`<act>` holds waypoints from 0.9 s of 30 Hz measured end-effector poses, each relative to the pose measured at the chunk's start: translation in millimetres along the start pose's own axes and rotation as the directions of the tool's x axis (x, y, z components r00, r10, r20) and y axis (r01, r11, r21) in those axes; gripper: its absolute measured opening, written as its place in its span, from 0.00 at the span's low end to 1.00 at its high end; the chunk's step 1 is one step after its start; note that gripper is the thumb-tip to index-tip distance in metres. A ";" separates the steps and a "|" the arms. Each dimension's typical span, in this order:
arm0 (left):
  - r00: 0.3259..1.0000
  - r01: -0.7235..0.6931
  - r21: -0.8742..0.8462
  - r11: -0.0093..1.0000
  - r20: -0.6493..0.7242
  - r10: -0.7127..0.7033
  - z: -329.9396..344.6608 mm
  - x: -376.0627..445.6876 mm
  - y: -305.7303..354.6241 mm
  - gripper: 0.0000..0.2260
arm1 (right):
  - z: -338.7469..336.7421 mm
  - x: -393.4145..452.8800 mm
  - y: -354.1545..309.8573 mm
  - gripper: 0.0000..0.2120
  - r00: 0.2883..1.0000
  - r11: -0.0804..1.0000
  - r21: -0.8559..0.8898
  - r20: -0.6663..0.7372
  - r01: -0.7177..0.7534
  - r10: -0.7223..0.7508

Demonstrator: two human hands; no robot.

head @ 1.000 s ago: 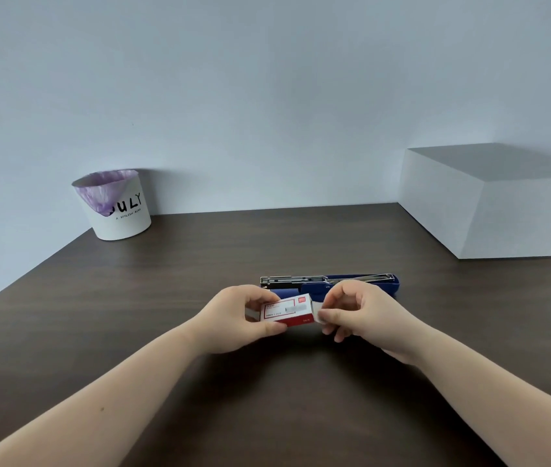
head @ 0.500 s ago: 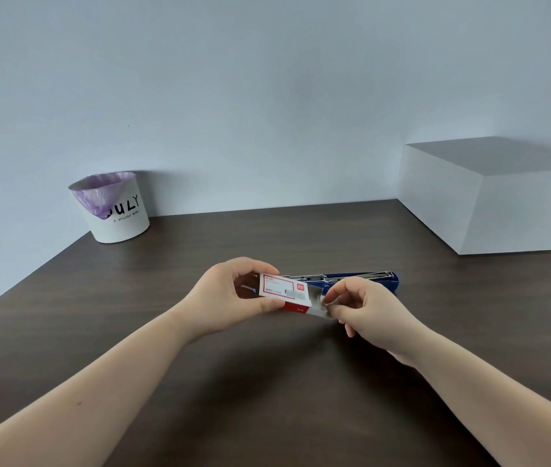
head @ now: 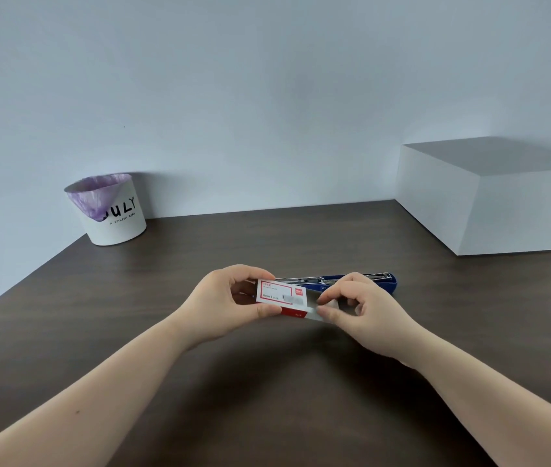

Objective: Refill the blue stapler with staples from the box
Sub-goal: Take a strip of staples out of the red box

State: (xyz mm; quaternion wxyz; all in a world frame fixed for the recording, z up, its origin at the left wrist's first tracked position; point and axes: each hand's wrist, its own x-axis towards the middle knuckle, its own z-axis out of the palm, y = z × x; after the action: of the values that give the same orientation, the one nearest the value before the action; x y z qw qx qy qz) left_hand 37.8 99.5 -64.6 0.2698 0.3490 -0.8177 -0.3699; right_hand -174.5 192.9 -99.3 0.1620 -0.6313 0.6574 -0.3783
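Note:
A small red-and-white staple box (head: 281,296) is held just above the dark table, its label facing me. My left hand (head: 225,303) grips its left end between thumb and fingers. My right hand (head: 360,306) pinches the grey inner tray (head: 318,310) that sticks out of the box's right end. Behind both hands the blue stapler (head: 382,283) lies flat on the table, opened, with its metal staple channel showing. Its middle is hidden by my hands and the box. I cannot see any staples.
A white bin (head: 109,210) with a purple liner stands at the back left by the wall. A large white box (head: 490,197) sits at the back right. The dark wooden table (head: 267,382) has its left edge running diagonally.
Both hands have lifted the staple box slightly and tilted its label towards me. The right hand has drawn the inner tray out to the right.

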 end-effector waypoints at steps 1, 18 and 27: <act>1.000 0.000 0.001 1.000 0.002 0.000 0.5 0.0 -0.8 0.19 | 0.4 0.5 0.0 0.08 1.000 0.998 -0.052 0.023 0.020 -0.019; 1.000 0.000 -0.006 1.000 -0.018 -0.001 11.4 0.1 -19.1 0.19 | 8.1 0.3 -9.9 0.05 0.997 0.984 -0.171 0.068 0.054 -0.043; 0.997 0.057 -0.127 0.990 -0.040 -0.062 7.6 0.2 -23.4 0.18 | -2.6 3.4 -6.7 0.08 0.960 0.834 0.545 -0.174 -0.091 0.219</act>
State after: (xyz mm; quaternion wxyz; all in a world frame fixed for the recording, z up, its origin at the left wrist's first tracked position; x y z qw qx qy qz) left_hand 41.1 91.2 -87.5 0.2982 0.3636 -0.7757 -0.4208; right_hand -172.1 191.0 -92.0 0.2836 -0.4578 0.5905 -0.6011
